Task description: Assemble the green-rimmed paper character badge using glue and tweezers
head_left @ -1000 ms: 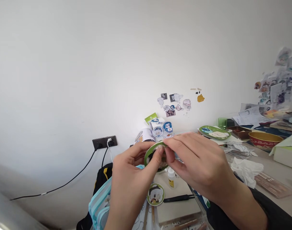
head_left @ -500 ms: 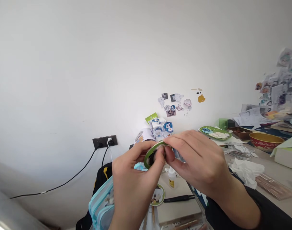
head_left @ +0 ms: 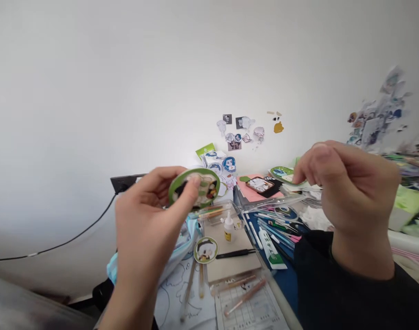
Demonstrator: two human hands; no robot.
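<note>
My left hand (head_left: 144, 215) grips a round green-rimmed cartoon badge (head_left: 209, 184), thumb across its face and fingers behind. Raised at the right, my right hand (head_left: 355, 192) is apart from the badge. Its fingers are curled together, and whatever lies inside them, if anything, is hidden. Below the badge, a second green-rimmed round cartoon piece (head_left: 206, 250) lies on the table. Black tweezers (head_left: 236, 254) rest beside it, and a small white dropper bottle with a yellow label (head_left: 228, 229) stands behind.
A green-and-white tube (head_left: 272, 250) lies among pens and scissors on a blue surface. Brushes (head_left: 245, 298) rest in front. A light-blue pouch (head_left: 187, 243) is at the left. Farther back are a brown tray (head_left: 260, 184) and a green plate (head_left: 281, 173). Stickers dot the wall.
My hands have separated. The left has moved left with the badge, turning its face more towards me; the right has let go and swung right and up. The view has shifted.
</note>
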